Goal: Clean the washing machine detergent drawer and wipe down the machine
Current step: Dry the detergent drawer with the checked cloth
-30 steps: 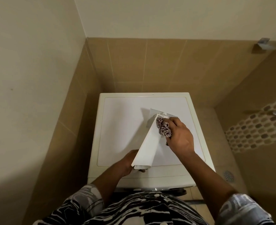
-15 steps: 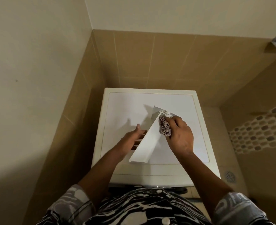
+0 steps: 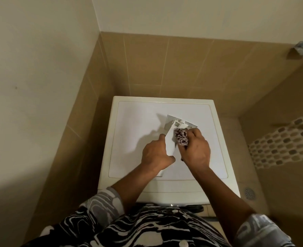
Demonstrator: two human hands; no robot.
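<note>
The white detergent drawer (image 3: 170, 139) lies tilted on top of the white washing machine (image 3: 132, 125), its far end pointing away from me. My left hand (image 3: 156, 155) grips the drawer's left side near its middle, thumb curled across its near face. My right hand (image 3: 197, 150) holds a bunched dark-and-white patterned cloth (image 3: 181, 138) against the drawer's right side near the far end. The drawer's near end is partly hidden behind my left wrist.
The machine stands in a corner with a cream wall on the left and tan tiles behind. A floor drain (image 3: 249, 193) sits to the right of the machine. A metal fitting (image 3: 302, 48) is mounted high on the right wall.
My left hand moved from the drawer's near end up along its left side and now grips it near the middle. My right hand stays at the far end with the cloth.
</note>
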